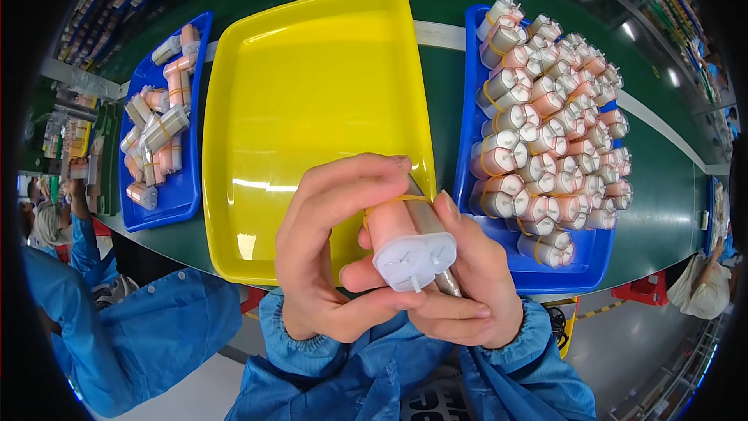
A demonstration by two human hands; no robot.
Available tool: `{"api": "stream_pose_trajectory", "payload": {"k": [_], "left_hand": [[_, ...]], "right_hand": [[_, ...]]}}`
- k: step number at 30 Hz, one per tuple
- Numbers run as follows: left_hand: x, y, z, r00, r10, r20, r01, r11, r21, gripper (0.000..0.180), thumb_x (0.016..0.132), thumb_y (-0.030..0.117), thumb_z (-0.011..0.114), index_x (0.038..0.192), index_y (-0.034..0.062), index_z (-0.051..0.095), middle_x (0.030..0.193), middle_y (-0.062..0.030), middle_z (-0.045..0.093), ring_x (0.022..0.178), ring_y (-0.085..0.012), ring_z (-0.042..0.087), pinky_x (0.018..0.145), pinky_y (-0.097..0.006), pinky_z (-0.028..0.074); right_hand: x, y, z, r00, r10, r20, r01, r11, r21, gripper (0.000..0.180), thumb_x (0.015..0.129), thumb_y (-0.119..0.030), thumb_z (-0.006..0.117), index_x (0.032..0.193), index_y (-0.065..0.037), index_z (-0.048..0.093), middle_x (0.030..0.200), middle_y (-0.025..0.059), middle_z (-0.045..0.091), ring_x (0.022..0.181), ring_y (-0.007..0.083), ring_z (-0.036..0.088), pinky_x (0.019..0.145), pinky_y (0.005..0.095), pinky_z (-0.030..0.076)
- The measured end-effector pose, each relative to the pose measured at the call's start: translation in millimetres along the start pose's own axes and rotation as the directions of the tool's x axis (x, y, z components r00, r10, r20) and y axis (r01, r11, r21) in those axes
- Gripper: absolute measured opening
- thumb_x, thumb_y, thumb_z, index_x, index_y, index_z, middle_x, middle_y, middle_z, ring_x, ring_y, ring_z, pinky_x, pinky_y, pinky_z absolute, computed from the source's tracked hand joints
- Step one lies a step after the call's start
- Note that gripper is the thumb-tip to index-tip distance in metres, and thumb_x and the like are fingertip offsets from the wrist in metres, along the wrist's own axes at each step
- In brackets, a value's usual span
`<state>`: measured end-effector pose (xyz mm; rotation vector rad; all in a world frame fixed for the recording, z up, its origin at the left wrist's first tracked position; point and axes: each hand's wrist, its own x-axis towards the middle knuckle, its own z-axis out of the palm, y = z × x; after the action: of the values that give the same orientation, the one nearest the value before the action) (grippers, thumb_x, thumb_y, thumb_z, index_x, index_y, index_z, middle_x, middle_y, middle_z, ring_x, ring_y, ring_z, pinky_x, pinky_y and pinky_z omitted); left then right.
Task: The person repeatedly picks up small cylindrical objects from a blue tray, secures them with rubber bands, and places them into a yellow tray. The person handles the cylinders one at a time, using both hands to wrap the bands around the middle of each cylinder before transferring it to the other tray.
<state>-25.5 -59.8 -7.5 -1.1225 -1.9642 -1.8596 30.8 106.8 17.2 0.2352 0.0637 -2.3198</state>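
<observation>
Both hands grip one banded bundle of pink and grey tubes with white caps [411, 243], held above the near edge of the empty yellow tray [312, 93]. The left hand [323, 253] wraps fingers around its left side, while the right hand [475, 281] pinches it from the right. A blue tray [471, 23] piled with similar bundles sits right; another blue tray [183, 195] sits left.

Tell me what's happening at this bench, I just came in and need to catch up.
A person in blue sleeves holds one rubber-banded bundle of pink and white cylinders in both hands, the left hand and right hand wrapped around it over the near edge of an empty yellow tray. A blue tray on the right is piled high with similar bundles. A smaller blue tray on the left holds fewer, lying loosely. All sit on a green belt.
</observation>
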Motion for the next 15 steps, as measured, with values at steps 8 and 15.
{"api": "stream_pose_trajectory", "payload": {"k": [8,15], "left_hand": [[-1.5,6.9,-0.2,0.996,-0.072,-0.062,0.07,0.997,-0.029,0.065,0.068,0.036,0.079,0.115,-0.0046,0.06,0.112,-0.0214,0.061,0.104,-0.0324,0.061,0.088,-0.039,0.049],[-1.2,7.5,-0.4,0.995,-0.081,-0.056,0.079,0.996,-0.044,0.063,0.069,0.037,0.076,0.114,-0.0044,0.062,0.112,-0.0216,0.061,0.1,-0.0322,0.063,0.086,-0.038,0.049]], "right_hand": [[-1.5,4.7,5.6,0.999,0.044,0.026,-0.044,0.998,0.034,0.043,0.102,-0.048,0.034,0.122,-0.014,0.051,0.124,0.015,0.062,0.031,0.0035,0.023,0.025,0.0174,0.021],[-2.5,6.1,7.4,0.999,0.044,0.032,-0.047,0.993,0.106,0.044,0.103,-0.046,0.031,0.125,-0.012,0.049,0.122,0.0136,0.062,0.031,0.0045,0.025,0.024,0.0175,0.022]]}}
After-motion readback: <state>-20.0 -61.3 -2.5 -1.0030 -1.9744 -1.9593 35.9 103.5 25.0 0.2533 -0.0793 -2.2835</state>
